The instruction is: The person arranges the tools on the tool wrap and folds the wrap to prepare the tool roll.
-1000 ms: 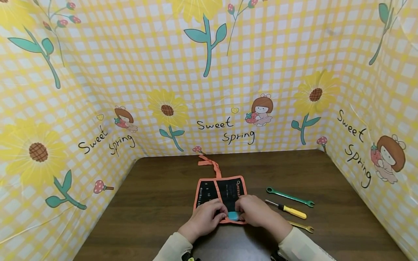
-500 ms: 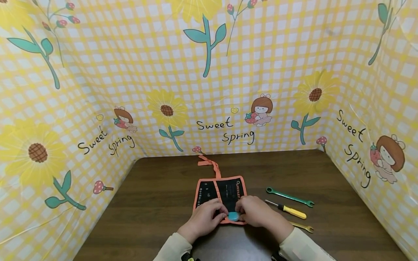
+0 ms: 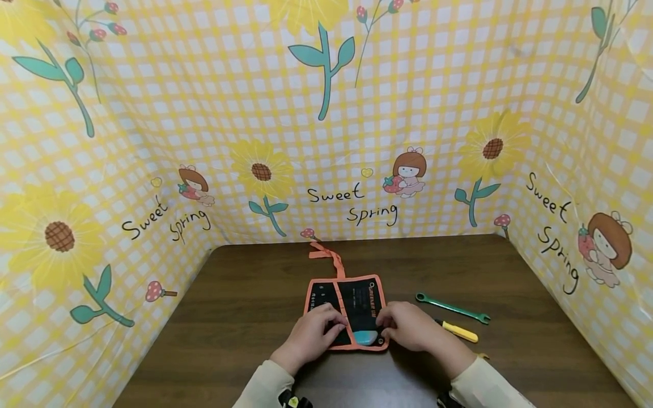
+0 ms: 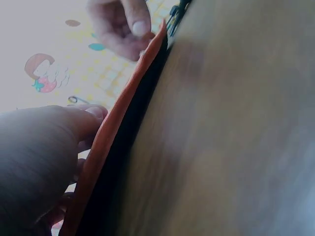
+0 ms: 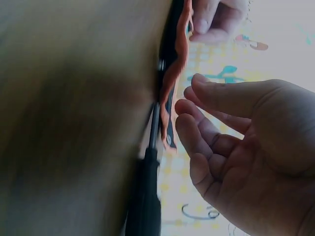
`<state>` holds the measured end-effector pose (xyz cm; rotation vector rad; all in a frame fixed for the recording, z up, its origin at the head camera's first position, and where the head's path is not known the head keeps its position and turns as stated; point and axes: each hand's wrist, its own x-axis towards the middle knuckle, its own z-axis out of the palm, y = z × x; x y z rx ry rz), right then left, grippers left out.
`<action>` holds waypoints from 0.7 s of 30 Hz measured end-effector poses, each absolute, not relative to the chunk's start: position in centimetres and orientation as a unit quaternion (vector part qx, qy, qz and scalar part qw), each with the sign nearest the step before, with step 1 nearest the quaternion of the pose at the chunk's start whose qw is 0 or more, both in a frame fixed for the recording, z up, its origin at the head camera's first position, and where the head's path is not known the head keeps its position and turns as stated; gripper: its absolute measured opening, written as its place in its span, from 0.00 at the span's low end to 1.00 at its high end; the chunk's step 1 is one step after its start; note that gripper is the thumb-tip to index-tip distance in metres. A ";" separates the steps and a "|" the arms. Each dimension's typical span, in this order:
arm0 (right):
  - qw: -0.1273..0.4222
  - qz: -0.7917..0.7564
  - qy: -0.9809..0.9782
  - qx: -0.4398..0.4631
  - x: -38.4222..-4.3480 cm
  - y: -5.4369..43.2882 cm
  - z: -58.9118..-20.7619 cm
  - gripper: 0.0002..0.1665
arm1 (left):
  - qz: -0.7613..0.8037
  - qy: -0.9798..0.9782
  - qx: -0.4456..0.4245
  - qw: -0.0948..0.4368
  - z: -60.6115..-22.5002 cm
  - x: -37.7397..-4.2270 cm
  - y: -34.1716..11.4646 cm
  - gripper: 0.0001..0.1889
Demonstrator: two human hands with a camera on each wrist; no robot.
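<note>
A black tool pouch (image 3: 357, 297) with orange trim lies flat on the table, and a light-blue rounded piece (image 3: 365, 338) shows at the bottom of its right section. My left hand (image 3: 311, 333) rests on the pouch's left section, thumb near the orange middle band (image 3: 343, 309). In the left wrist view its thumb (image 4: 93, 113) is right at the orange edge. Beside the right edge of the pouch is my right hand (image 3: 410, 326). The right wrist view shows its fingers (image 5: 187, 132) loosely bent with nothing between them.
To the right lie a green wrench (image 3: 454, 309) and a screwdriver with a yellow handle (image 3: 461, 332), its shaft hidden by my right hand. A yellow wrench (image 3: 482, 356) peeks out from behind my right arm. An orange tie strap (image 3: 336, 265) trails behind the pouch. Checked cloth walls (image 3: 245, 238) enclose the table.
Both hands have drawn apart from the light-blue piece: the left slightly up and left, the right to the right. More of the piece and the pouch's lower right corner now show.
</note>
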<state>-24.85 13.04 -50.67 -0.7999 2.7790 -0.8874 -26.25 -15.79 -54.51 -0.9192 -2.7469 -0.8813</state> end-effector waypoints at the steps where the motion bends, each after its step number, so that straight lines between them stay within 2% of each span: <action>1: 0.055 -0.300 0.916 -0.262 -24.9 13.4 -50.7 0.08 | -0.291 -0.907 -0.299 0.051 -54.4 -26.3 -15.9 0.04; 7: 0.031 -0.324 0.915 -0.238 -25.2 16.4 -50.6 0.07 | -0.296 -0.907 -0.300 0.019 -54.2 -26.4 -16.2 0.05; 21: 0.000 -0.352 0.923 -0.156 -25.5 22.9 -50.5 0.07 | -0.260 -0.909 -0.326 0.020 -54.5 -26.5 -16.1 0.10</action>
